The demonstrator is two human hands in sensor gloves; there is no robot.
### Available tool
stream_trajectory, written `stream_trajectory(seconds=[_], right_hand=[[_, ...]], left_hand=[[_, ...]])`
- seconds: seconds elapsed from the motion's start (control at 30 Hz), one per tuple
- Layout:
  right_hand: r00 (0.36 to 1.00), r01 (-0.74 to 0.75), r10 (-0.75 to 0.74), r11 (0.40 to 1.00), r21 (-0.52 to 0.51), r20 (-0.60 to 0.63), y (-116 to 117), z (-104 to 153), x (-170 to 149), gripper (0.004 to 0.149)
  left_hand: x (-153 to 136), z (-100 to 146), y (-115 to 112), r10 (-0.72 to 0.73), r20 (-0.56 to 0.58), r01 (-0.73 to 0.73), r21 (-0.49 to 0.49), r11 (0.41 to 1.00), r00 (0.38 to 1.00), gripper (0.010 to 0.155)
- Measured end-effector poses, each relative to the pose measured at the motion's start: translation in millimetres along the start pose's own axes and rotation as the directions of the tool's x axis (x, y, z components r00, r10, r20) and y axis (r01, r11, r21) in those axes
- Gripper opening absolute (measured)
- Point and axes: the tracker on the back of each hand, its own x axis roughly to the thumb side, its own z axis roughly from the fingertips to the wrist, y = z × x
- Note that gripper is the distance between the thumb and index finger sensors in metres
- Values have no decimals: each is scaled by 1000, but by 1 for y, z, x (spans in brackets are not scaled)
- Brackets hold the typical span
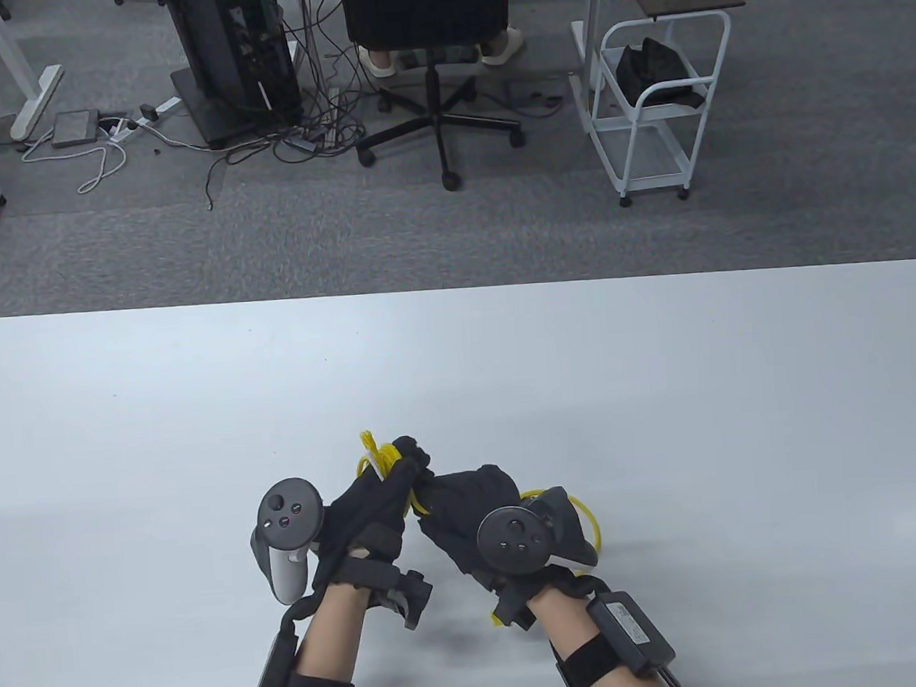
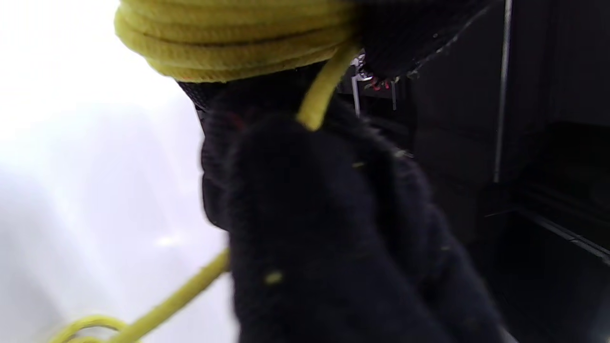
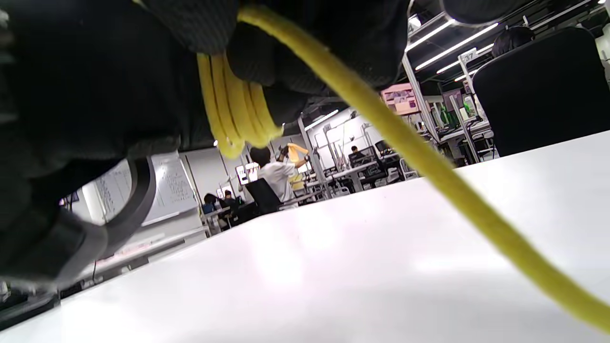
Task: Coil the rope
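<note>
A yellow rope (image 1: 382, 456) is wound in several turns around my left hand (image 1: 393, 481), which grips the coil above the white table (image 1: 665, 392). The turns show close up in the left wrist view (image 2: 233, 38). My right hand (image 1: 465, 508) sits right beside the left and holds a strand of the rope. In the right wrist view the strand (image 3: 419, 157) runs from my gloved fingers (image 3: 305, 52) down toward the table, with the coil (image 3: 236, 114) beside them. A loose loop of rope (image 1: 591, 524) lies by my right wrist.
The table's far edge (image 1: 454, 290) runs across the middle of the table view. Beyond it on the floor stand an office chair (image 1: 432, 63), a computer tower (image 1: 238, 57) with cables and a white cart (image 1: 657, 102).
</note>
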Motion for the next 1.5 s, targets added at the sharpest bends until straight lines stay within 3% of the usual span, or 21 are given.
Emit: stream_trajectory(seconds=[0.27,0.5,0.73,1.23,1.5], right_hand=[[999,-41,41,996,75,0,8,-1,-1,41],[997,-72,75,990,125,-16,11,-2,-4,41],[991,-103,113,986,130,-67,6,-1,-13,42],[976,-100,101,995,19,-192,-18,5,-36,41],[964,-122,101,990,-69,-247,-30,10,-42,41]], left_hand=[[2,1,2,133,92,-134,2,991,987,52],[-2,-2,-3,392,108,-379,-117,918,914,53],[0,-4,-11,445,97,-415,-231,880,890,53],[0,-8,-25,314,32,-274,-411,869,949,53],[-5,-10,-34,96,-69,-118,-585,803,993,55]])
